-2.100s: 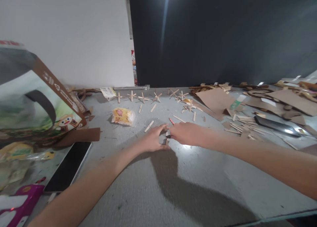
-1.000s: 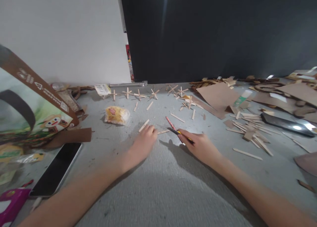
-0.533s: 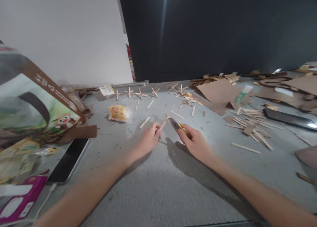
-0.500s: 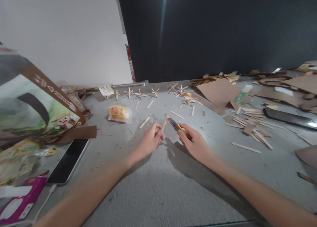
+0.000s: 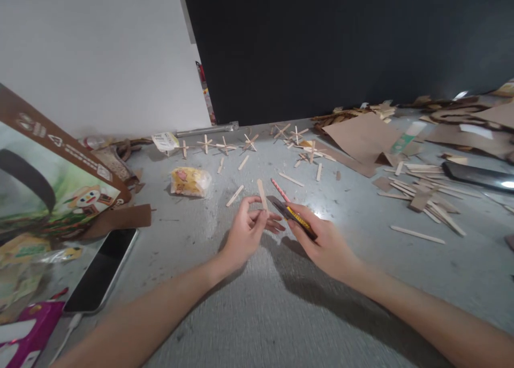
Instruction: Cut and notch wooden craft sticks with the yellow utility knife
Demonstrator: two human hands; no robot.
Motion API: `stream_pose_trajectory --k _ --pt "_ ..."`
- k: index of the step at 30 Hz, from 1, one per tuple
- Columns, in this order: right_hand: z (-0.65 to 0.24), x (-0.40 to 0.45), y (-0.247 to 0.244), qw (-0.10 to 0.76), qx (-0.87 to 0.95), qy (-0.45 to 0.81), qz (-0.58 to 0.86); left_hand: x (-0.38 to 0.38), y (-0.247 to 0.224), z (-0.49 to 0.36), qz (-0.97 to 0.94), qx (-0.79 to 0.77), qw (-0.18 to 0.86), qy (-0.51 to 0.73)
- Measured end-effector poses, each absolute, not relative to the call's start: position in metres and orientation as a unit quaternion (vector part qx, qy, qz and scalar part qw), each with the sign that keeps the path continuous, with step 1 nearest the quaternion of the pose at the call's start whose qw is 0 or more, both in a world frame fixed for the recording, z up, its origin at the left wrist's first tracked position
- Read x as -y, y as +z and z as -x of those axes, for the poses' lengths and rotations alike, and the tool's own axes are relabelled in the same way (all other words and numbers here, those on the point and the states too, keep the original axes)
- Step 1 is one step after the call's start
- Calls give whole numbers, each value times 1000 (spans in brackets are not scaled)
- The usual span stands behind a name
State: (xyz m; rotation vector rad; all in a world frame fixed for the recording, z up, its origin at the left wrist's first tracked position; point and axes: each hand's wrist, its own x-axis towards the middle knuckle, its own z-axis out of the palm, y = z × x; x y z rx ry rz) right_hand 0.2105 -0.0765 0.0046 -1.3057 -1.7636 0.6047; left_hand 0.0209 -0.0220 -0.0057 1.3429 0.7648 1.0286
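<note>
In my left hand [image 5: 246, 231] a wooden craft stick [image 5: 262, 194] is pinched between thumb and finger, its rounded end pointing up and away from me. My right hand [image 5: 327, 245] is closed around a black and yellow utility knife [image 5: 299, 220]. The knife's tip lies just right of the stick, with a small gap showing. A pink-striped pencil [image 5: 280, 189] sticks out beyond the right fingers; its near end is hidden, and I cannot tell whether the hand grips it. A short craft stick [image 5: 235, 195] lies left of my hands, and another stick [image 5: 291, 179] lies beyond them.
Several star-shaped stick pieces [image 5: 225, 145] stand in a row at the back. A yellow wrapped packet [image 5: 190, 181] and a phone [image 5: 102, 271] lie left. Loose craft sticks [image 5: 413, 233], cardboard [image 5: 359, 140] and a dark object [image 5: 477, 175] are on the right.
The craft stick in my left hand now stands more upright and shows more of its length. The left fingers have spread, and more of the striped pencil shows. The view has shifted slightly.
</note>
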Motion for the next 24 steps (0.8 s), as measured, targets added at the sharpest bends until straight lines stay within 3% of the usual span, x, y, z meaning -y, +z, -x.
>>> stream_pose_trajectory --k 24 --pt "-201 83 7 379 715 256 529 24 -7 -20 -581 -343 573 466"
